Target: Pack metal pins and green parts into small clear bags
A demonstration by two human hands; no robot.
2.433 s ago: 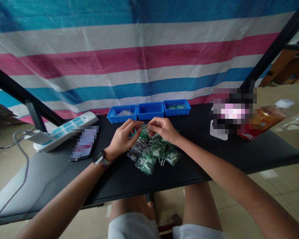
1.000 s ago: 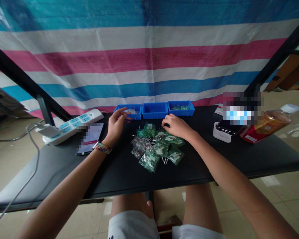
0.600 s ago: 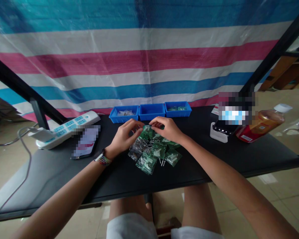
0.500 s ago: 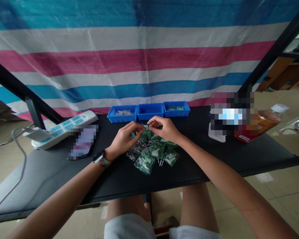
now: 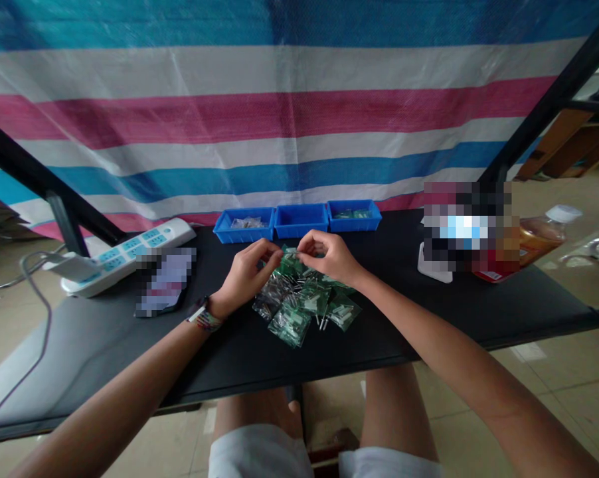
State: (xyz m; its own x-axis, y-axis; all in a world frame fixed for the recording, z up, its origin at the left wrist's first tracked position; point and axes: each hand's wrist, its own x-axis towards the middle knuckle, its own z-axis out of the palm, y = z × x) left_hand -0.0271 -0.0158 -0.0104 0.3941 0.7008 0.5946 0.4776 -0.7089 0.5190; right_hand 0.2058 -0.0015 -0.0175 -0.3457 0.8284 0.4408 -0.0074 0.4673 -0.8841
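Over the far side of a pile of small green plastic bags (image 5: 290, 322), both hands meet with bent fingers. My left hand (image 5: 250, 273), wearing bands at the wrist, pinches the left edge of one small green bag (image 5: 290, 255). The opposite edge of that bag is between the thumb and fingers of my right hand (image 5: 332, 257). White and metal pieces show through the bags in the pile. Loose metal pins (image 5: 323, 323) poke out at its near side, and darker clear bags (image 5: 268, 302) lie on its left.
Behind the pile stand three blue bins: the left bin (image 5: 220, 232) holds clear bags, the middle bin (image 5: 301, 230) shows nothing inside, the right bin (image 5: 354, 226) holds green bags. A power strip (image 5: 130, 255) and phone (image 5: 165, 282) lie left; a drink bottle (image 5: 538, 239) lies right.
My left fingertips have shifted slightly left, away from the right ones, so more of the green bag shows between the hands. The pile looks the same.
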